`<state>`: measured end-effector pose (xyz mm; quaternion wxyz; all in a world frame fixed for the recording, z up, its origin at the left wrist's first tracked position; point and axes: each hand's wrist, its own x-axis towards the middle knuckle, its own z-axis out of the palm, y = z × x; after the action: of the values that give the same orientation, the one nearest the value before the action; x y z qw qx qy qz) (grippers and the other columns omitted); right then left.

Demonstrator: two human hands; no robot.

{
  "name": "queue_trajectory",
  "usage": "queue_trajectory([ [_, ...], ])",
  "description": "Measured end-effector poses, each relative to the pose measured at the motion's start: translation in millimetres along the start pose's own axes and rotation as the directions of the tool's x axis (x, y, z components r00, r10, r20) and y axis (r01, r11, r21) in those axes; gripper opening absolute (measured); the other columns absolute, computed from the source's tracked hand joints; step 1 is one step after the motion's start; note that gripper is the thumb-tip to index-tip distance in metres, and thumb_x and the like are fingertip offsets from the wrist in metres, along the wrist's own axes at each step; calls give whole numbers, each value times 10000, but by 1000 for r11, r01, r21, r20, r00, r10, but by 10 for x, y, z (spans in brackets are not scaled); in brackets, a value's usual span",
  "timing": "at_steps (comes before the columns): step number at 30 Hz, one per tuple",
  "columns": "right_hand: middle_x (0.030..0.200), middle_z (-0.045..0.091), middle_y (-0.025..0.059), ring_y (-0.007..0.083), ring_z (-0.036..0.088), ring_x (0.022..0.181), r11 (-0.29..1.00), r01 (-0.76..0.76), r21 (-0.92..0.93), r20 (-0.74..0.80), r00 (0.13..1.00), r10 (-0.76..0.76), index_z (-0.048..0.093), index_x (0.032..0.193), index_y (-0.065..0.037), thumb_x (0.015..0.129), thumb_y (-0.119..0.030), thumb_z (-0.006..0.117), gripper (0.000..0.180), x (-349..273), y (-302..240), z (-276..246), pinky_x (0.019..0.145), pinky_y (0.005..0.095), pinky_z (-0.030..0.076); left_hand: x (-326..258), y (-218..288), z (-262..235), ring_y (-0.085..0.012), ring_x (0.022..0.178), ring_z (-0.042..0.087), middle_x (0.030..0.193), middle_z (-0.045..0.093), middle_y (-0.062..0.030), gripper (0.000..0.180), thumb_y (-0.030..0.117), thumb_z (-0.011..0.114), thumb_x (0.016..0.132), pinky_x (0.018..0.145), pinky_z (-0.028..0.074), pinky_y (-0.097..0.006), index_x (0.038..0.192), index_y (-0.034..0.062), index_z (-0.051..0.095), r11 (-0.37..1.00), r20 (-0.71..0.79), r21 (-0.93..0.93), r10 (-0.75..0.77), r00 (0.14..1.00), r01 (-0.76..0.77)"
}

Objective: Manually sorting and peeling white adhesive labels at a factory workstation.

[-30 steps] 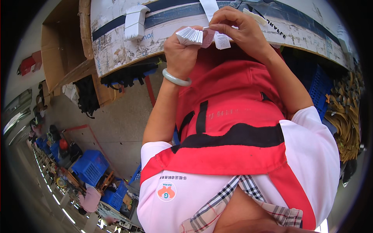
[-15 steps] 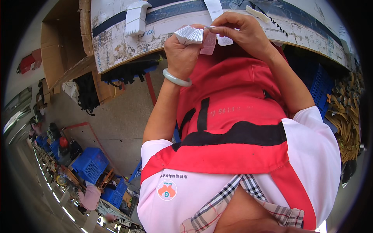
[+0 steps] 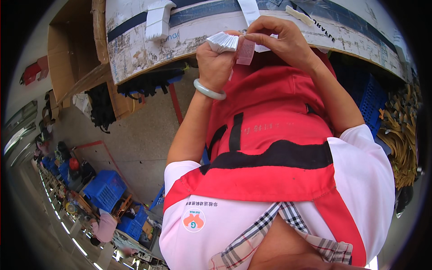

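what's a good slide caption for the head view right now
Left hand grips a fanned stack of white slips, with the right hand close beside it near a pinkish strip.

the table (image 3: 185, 39) seems passable between the white stack (image 3: 157, 22) and hands (image 3: 213, 67), the carton (image 3: 72, 49) blocking further left.

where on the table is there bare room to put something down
On the table, one patch lies between the cardboard box and the white label stack; another between that stack and the white strip. Crowded: the near edge, where the left hand with its fanned labels, the pinkish slip and the right hand bunch together.
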<state>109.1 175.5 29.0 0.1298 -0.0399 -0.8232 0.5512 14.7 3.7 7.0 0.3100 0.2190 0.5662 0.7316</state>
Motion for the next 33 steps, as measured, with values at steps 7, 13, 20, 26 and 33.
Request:
queue_trajectory([
  [7,791,629,2,72,562,738,852,-418,315,398,873,282,693,904,-23,887,-189,681,167,11,-263,-136,680,209,457,-8,-14,-63,-74,538,516,722,627,-27,194,196,703,884,455,374,-205,927,10,667,908,83,-241,-334,939,344],
  [13,778,636,29,67,571,763,933,-278,229,112,960,258,672,970,20,919,-161,651,189,-11,-128,85,675,223,475,-25,-14,23,-143,651,622,807,619,-65,339,336,624,935,562,513,-258,1017,8,603,823,288,-351,-360,888,447],
  [20,855,577,88,226,611,749,948,-79,-309,-223,975,8,688,902,-44,828,-86,707,87,342,74,-114,656,329,492,-18,-96,-80,-166,717,606,784,569,-34,264,210,606,956,626,507,-263,1084,-20,590,844,255,-319,-361,897,431],
  [26,868,577,96,233,606,741,906,107,-409,-211,955,-209,656,865,-24,822,-55,690,63,322,524,-99,661,338,490,20,-93,-51,-102,700,570,821,591,-30,217,165,652,926,556,433,-216,1048,-12,629,904,186,-170,-361,914,391],
  [33,852,566,99,243,589,726,970,8,-244,-214,975,-62,641,852,-12,828,-60,679,66,300,199,-20,646,337,476,194,-66,52,-66,727,595,827,651,-31,172,31,724,841,619,496,-222,1000,-18,680,890,-88,300,384,919,-343],
])
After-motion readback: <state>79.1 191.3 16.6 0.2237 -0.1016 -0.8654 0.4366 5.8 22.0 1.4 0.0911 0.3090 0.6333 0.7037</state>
